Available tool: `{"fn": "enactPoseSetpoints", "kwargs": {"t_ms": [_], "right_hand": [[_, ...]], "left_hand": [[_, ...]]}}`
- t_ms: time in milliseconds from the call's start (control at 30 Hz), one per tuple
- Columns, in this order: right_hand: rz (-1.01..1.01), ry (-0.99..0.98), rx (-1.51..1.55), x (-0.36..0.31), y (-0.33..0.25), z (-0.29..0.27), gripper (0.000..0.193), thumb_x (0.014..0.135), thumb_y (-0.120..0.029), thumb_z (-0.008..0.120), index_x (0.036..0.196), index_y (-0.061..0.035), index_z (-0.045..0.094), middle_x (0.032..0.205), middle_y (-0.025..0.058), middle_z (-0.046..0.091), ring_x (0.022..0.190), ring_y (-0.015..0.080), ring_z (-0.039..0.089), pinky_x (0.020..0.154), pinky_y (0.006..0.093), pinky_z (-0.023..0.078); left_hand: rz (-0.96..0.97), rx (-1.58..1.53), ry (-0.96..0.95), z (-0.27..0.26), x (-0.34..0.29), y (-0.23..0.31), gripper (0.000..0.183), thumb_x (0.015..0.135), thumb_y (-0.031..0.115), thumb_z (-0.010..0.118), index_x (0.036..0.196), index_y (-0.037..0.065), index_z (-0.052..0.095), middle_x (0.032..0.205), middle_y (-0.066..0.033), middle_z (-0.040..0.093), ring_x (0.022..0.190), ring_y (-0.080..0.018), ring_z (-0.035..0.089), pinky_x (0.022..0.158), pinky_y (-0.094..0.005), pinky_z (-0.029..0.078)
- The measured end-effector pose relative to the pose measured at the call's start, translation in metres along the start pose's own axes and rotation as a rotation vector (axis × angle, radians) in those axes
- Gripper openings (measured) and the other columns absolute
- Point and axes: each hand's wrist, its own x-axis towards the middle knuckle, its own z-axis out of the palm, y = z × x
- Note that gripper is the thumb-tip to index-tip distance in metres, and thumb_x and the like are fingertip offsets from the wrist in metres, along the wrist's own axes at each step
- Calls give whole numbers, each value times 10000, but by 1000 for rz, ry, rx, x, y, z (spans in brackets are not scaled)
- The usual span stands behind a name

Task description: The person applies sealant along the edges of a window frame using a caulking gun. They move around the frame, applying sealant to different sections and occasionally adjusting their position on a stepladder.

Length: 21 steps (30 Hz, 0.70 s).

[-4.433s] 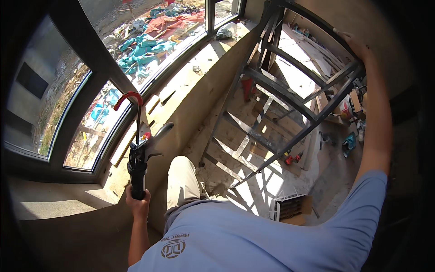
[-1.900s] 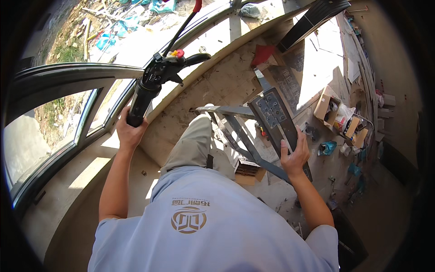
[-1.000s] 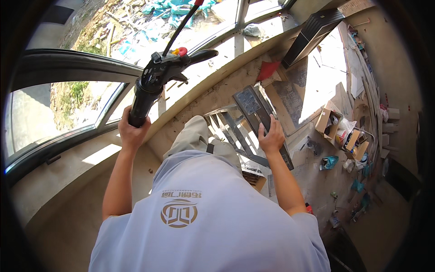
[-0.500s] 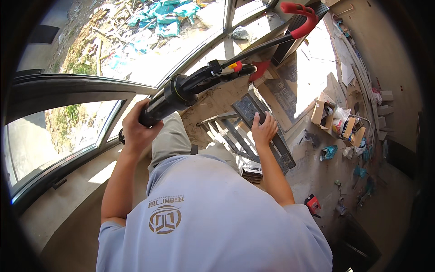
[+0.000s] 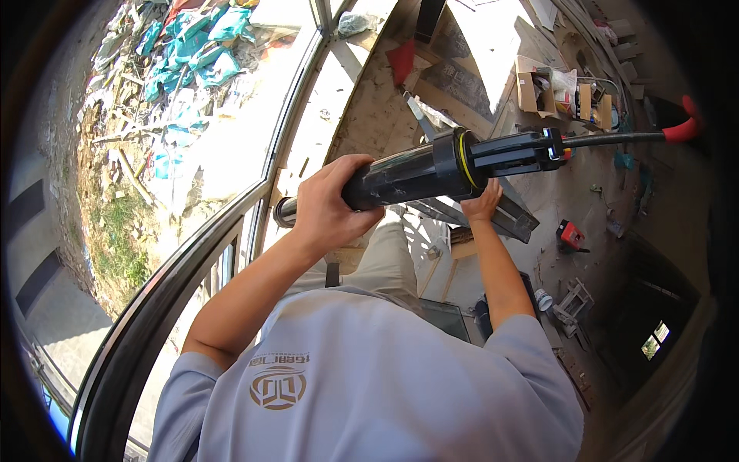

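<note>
My left hand (image 5: 327, 196) is closed round the black barrel of a caulking gun (image 5: 412, 171), which lies across my front. A yellow ring circles the barrel near its trigger frame, and a thin rod runs right to a red hooked end (image 5: 683, 127). Below and beyond the gun, my right hand (image 5: 483, 203) grips the top of a grey metal stepladder (image 5: 514, 219); the barrel partly hides its fingers and much of the ladder.
To my left is a dark-framed window (image 5: 223, 258), with rubble and teal bags (image 5: 188, 46) outside. Cardboard boxes (image 5: 531, 88) of supplies stand on the floor at far right. A red tool (image 5: 570, 235) lies to the right of the ladder.
The caulking gun has swung from pointing up and right to lying nearly level across my front, its hook now far right. My right hand lay flat on the ladder; now it curls at its edge.
</note>
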Motion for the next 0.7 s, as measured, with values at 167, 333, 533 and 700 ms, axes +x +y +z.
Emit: {"fn": "enactPoseSetpoints", "kwargs": {"t_ms": [167,333,533,700], "right_hand": [[-134,-23,-140,-7,15,16,366,928,-390,607,1005,-32,616,1065,162,596,1052,387,538,935,508,395],[-90,-47,-78,-4,12,14,373,924,-384,609,1012,-22,620,1086,166,595,1066,383,536,968,512,395],[6,-148,-82,5,6,3,384,955,-388,574,1107,-36,593,1157,150,579,1086,371,529,995,496,391],[61,-260,-167,2,1,1,456,995,-409,533,1243,-29,575,1291,176,549,1161,392,510,1034,500,377]], "left_hand": [[28,-37,-102,-10,36,14,608,611,127,822,1181,41,631,968,-152,720,852,-283,720,794,-348,562],[30,-41,-180,-9,48,21,605,626,122,826,1188,27,624,966,-147,719,843,-248,713,799,-335,558],[-101,-39,-207,-20,38,26,584,655,91,817,1199,18,618,953,-134,708,847,-206,692,805,-315,547],[-73,38,-173,-37,25,55,535,677,130,797,1177,35,633,873,-135,703,770,-221,697,742,-331,547]]}}
